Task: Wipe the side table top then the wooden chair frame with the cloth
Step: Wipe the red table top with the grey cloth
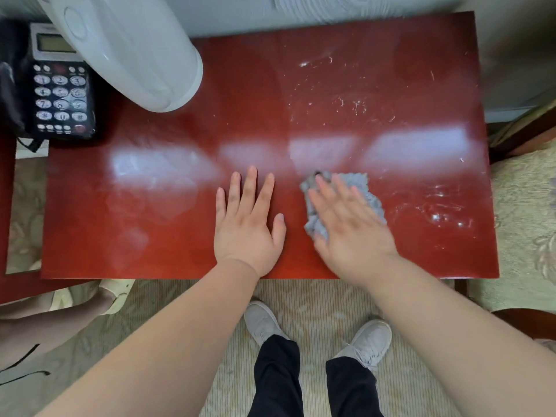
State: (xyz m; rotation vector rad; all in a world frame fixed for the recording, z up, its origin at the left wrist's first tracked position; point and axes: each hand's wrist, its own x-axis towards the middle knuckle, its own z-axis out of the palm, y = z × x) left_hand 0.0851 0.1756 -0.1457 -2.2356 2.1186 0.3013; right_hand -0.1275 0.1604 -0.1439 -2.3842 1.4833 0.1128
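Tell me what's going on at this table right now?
A person is wiping the table. The right hand presses a grey cloth flat onto it near the front middle. The left hand rests flat on the bare wood beside it, holding nothing. White smears show on the right half. A phone sits at the far left. Neither hand is on the chair at right.

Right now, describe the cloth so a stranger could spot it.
Start at the red table filling the view. Near its front edge, right of centre, the right hand presses on the cloth. It is the only crumpled, blue-grey thing there; the left hand beside it rests on bare wood.
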